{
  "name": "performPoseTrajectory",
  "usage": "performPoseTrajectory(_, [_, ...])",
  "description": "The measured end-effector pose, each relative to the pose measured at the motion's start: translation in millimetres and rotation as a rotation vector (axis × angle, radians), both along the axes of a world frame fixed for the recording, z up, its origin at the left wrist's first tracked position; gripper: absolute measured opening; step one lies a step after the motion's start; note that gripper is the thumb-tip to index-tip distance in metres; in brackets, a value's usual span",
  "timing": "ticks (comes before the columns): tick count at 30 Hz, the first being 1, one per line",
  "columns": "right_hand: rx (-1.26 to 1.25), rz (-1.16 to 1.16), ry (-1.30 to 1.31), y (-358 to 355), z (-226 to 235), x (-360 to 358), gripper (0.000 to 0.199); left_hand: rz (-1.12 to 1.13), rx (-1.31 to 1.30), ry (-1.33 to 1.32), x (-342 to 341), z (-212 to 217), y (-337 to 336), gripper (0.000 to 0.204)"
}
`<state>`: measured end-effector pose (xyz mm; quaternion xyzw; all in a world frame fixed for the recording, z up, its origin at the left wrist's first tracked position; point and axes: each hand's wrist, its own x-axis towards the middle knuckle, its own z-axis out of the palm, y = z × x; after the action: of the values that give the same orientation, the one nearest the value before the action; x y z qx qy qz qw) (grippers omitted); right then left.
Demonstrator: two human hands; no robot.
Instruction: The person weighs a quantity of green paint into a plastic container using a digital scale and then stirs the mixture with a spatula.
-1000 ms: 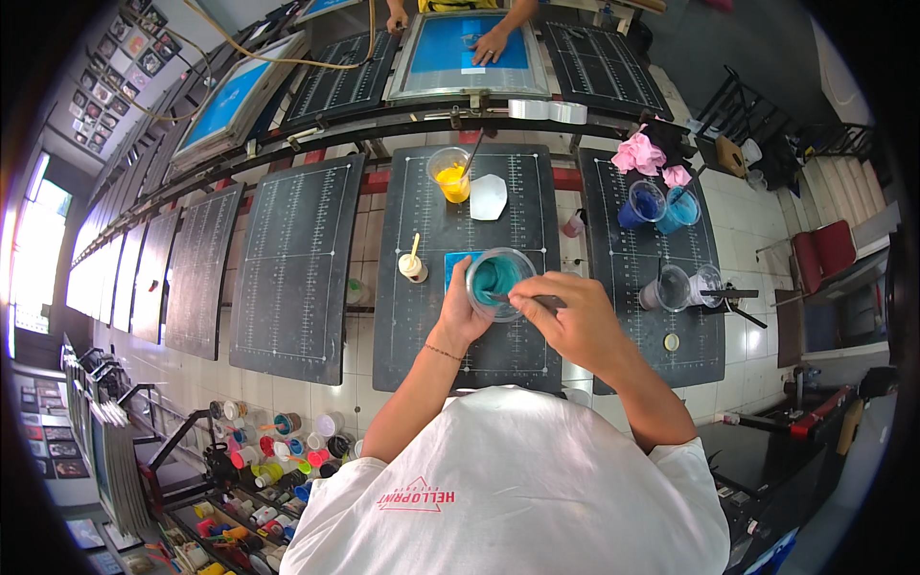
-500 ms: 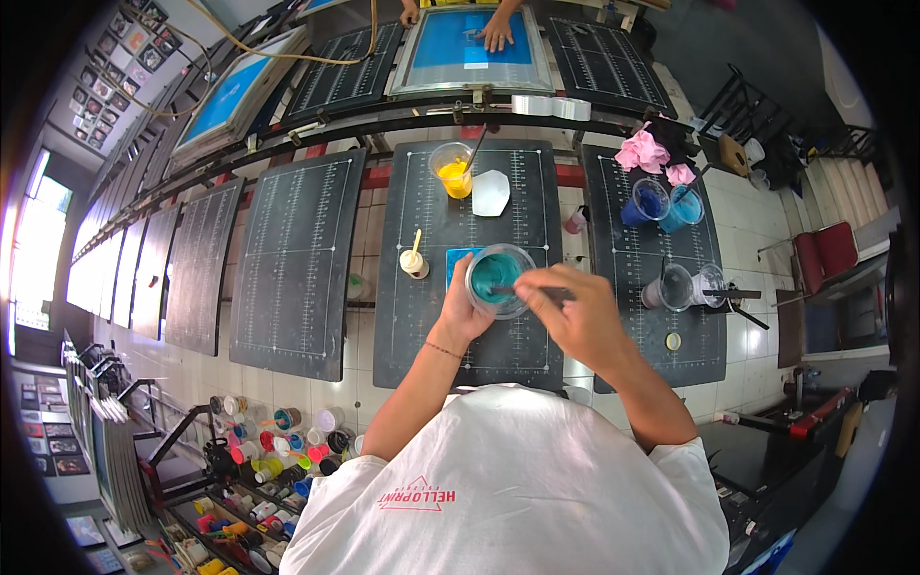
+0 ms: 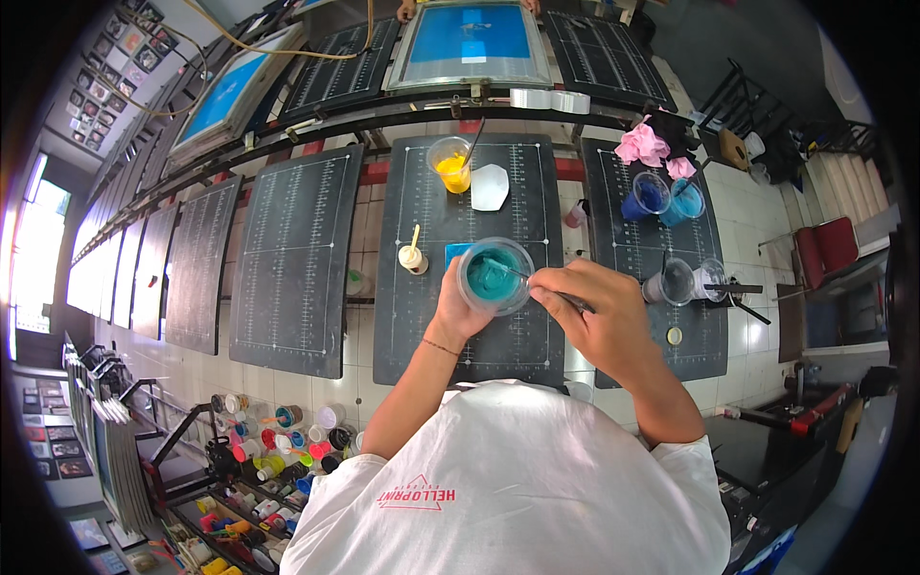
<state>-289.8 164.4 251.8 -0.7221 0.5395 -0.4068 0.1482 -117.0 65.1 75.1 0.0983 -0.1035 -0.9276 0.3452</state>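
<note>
A clear plastic cup of teal paint-like liquid is in my left hand, whose fingers wrap its left side. The cup is above the near part of the middle black board. My right hand is closed around the dark handle of a stirring stick, which slants over the cup's right rim into the teal. Beside my left hand, a blue sheet is partly hidden by the cup. A small cream jar with a stick in it stands to the left.
Farther back on this board are a yellow cup and a white scrap. The right board holds blue cups and pink crumpled cloth. A blue printing screen lies beyond, with another person's hands behind it.
The stick has swung in the cup, its tip now farther back, and my right hand has shifted slightly right. The other person's hand has drawn back off the blue screen.
</note>
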Motion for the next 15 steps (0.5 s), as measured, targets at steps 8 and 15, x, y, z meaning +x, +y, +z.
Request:
performPoseTrajectory(8, [0.058, 0.222, 0.102, -6, 2, -5, 0.018, -0.18, 0.047, 0.049, 5, -15, 2, 0.042])
performPoseTrajectory(15, [0.041, 0.231, 0.258, -9, 4, -11, 0.016, -0.266, -0.066, -0.047, 3, 0, 1, 0.048])
